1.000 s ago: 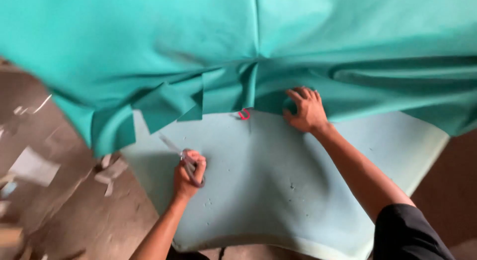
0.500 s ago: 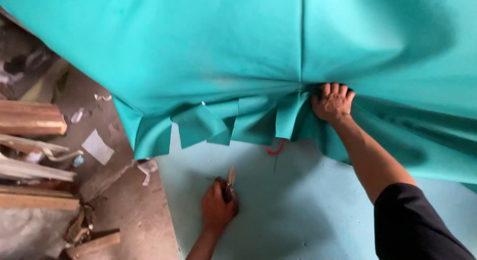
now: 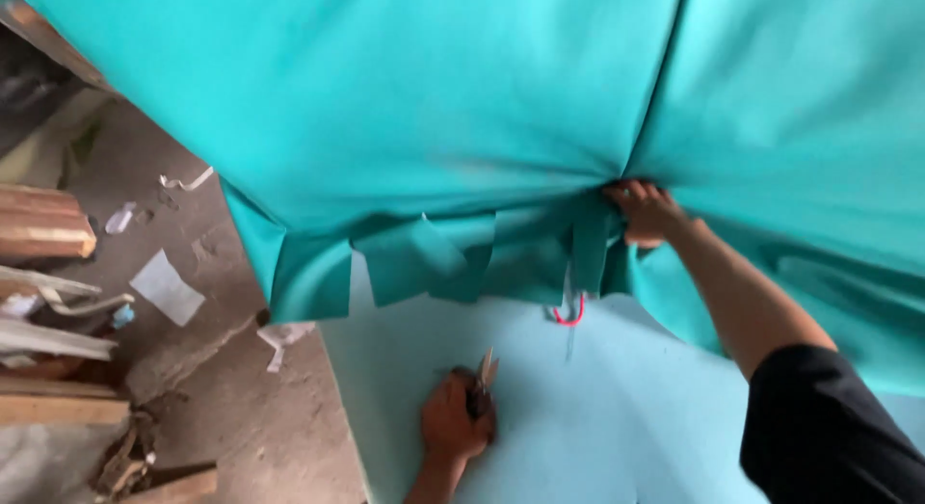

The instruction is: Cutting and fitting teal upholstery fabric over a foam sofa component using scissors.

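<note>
Left hand [image 3: 453,422] closed around scissors [image 3: 482,384] on pale foam sheet [image 3: 617,417], right hand [image 3: 646,213] gripping gathered teal fabric [image 3: 434,128] above, red loop [image 3: 568,314] hanging between, wood scraps [image 3: 43,225] on floor.

One head-worn view — looking steeply down, close over the hands.

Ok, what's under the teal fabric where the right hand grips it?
Pale blue foam shows below the cut flaps of the teal fabric, with a red mark. The right hand bunches fabric; what lies beneath the covered part is hidden. The left hand holds scissors.
</note>
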